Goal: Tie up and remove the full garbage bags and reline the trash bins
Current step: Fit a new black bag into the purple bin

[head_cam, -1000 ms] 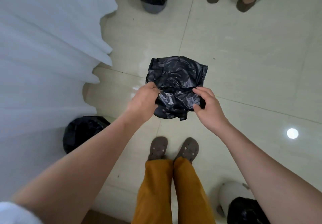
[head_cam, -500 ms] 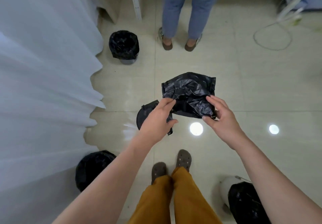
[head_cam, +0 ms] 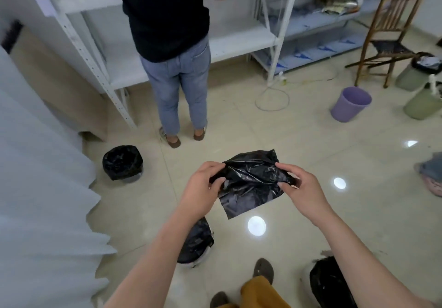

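A crumpled, still folded black garbage bag (head_cam: 251,183) hangs in front of me at chest height. My left hand (head_cam: 203,188) pinches its left edge and my right hand (head_cam: 299,188) pinches its right edge. Below my left forearm stands a bin lined in black (head_cam: 197,243). Another black-lined bin (head_cam: 122,163) sits by the white curtain, and a third (head_cam: 330,283) stands at my right foot. An unlined purple bin (head_cam: 350,104) stands far right, near two green bins (head_cam: 421,104), one of them holding trash.
A person in jeans (head_cam: 179,80) stands at white metal shelving (head_cam: 239,37) straight ahead. A wooden chair (head_cam: 387,39) and a cable loop (head_cam: 271,99) lie at the back right. A white curtain (head_cam: 40,188) fills the left side. Another person's foot (head_cam: 430,176) shows at the right edge.
My head has lifted, bringing the shelving, the chair and the far bins into view. Both hands kept hold of the black bag and gathered it closer between them.
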